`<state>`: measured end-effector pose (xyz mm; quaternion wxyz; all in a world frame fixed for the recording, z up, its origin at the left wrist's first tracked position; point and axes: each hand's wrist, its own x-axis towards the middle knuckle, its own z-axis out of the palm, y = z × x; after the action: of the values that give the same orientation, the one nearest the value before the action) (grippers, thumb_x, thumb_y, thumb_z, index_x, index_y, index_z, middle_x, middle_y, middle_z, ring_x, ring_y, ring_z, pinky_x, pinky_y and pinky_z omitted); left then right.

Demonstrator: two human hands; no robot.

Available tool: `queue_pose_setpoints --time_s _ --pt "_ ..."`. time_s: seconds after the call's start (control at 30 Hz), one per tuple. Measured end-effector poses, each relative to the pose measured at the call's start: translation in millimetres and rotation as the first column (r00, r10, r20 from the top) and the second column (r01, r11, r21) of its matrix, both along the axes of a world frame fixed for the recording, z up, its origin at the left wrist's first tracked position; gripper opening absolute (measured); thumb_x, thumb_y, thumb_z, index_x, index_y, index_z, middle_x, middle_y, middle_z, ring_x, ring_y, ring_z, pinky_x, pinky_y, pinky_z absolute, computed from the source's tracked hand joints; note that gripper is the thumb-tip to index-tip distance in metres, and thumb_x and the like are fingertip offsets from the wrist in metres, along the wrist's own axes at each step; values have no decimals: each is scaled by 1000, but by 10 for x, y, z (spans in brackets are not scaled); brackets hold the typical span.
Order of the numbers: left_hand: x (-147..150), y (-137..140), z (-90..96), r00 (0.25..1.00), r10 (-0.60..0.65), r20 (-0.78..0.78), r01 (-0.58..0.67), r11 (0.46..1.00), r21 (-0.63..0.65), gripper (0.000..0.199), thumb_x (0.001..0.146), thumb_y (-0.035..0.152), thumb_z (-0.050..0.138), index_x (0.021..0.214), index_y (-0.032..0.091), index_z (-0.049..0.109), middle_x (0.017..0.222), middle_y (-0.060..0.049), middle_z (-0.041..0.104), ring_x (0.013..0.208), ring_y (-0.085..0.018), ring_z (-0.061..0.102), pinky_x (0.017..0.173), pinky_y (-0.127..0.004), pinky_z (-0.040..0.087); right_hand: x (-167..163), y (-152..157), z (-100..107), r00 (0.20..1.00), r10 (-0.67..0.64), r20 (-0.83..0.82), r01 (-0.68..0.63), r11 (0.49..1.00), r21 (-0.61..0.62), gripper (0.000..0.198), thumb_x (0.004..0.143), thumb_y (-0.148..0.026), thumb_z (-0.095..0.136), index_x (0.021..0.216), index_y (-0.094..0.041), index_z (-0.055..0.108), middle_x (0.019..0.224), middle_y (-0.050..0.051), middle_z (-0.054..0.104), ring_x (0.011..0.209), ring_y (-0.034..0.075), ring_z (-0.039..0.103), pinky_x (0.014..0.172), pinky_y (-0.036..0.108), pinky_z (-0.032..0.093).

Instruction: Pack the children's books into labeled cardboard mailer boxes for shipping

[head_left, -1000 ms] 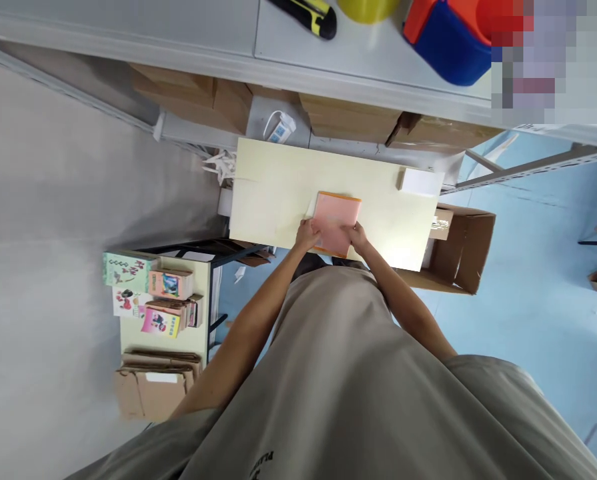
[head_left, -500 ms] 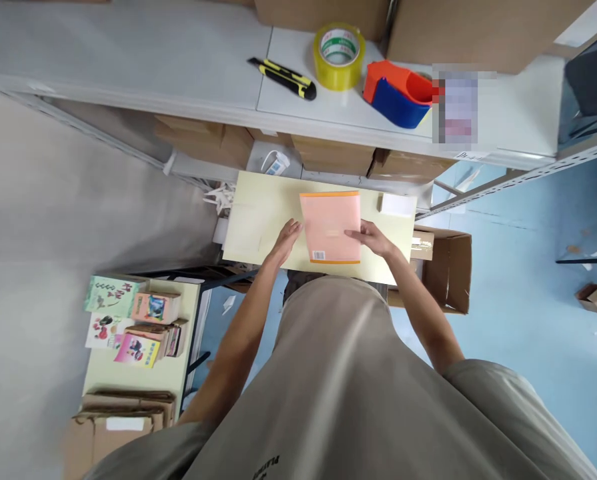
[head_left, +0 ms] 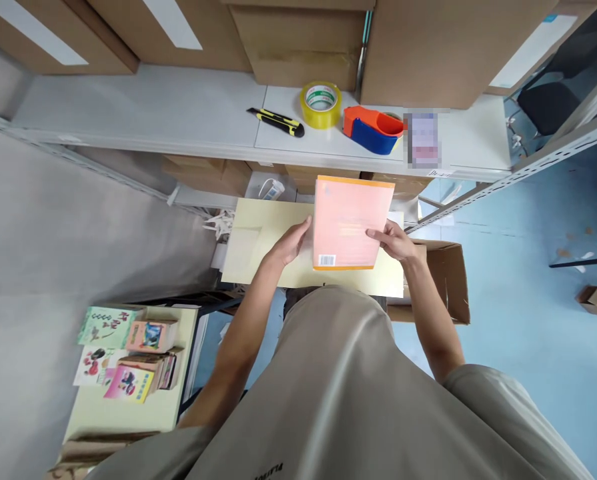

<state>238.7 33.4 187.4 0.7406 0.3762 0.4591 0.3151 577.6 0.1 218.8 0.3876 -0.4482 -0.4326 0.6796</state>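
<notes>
A pink book [head_left: 352, 223] with orange strips along its top and bottom edges and a barcode at the lower left is held up above the pale yellow table [head_left: 258, 260]. My right hand [head_left: 397, 241] grips its right edge, thumb on the front face and fingers behind. Beside the left edge is my left hand [head_left: 291, 244], fingers stretched out and thumb raised; a small gap seems to part it from the book, though I cannot tell whether the hidden fingertips touch.
On the grey shelf [head_left: 168, 107] ahead lie a box cutter [head_left: 277, 123], a yellow tape roll [head_left: 321, 107] and an orange-blue tape dispenser [head_left: 373, 130], with cardboard boxes behind. An open carton [head_left: 448, 280] stands right of the table. Several books [head_left: 108, 327] lie on a side table at left.
The book has risen towards me and shifted right with my right hand, appearing larger. My left hand has followed to the right beside it. The camera view has tilted up.
</notes>
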Motion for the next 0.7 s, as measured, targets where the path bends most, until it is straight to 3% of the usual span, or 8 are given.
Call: queue_pose_setpoints --time_s 0.1,0.23,0.43,0.6,0.7 --pt "29 -27 23 1000 9 -9 -9 998 55 76 76 90 100 100 18 90 101 -16 92 111 -41 88 92 -48 71 37 -47 -2 1000 2 -1 -2 1000 -9 67 78 -73 108 122 -28 87 125 10 94 118 37 88 97 50 75" --pt "103 -132 145 987 155 34 -159 975 154 66 71 75 110 100 19 90 103 -12 92 103 -33 88 96 -43 68 71 -84 -44 999 -28 -15 28 999 -29 67 77 -71 110 123 -28 87 126 10 94 117 36 88 98 49 74" --pt "168 -244 240 967 243 -74 -203 916 346 60 81 74 105 97 21 81 100 -5 86 95 -22 80 89 -34 64 69 -105 -149 996 -78 35 79 996 -33 72 75 -76 108 122 -28 85 123 9 93 115 36 87 93 48 74" --pt "115 -279 242 975 209 -74 -179 939 294 68 93 90 84 97 22 75 97 -7 82 92 -23 80 78 -33 65 23 -115 -106 998 -68 2 68 998 -19 72 78 -74 107 128 -28 83 131 10 92 122 38 87 101 50 74" --pt "99 -288 271 980 194 -52 -170 940 294 62 81 75 102 105 23 78 107 -6 84 87 -19 77 71 -29 62 -19 -114 -69 998 -58 -5 58 998 -21 75 76 -75 108 128 -28 83 134 12 92 126 39 86 107 53 73"
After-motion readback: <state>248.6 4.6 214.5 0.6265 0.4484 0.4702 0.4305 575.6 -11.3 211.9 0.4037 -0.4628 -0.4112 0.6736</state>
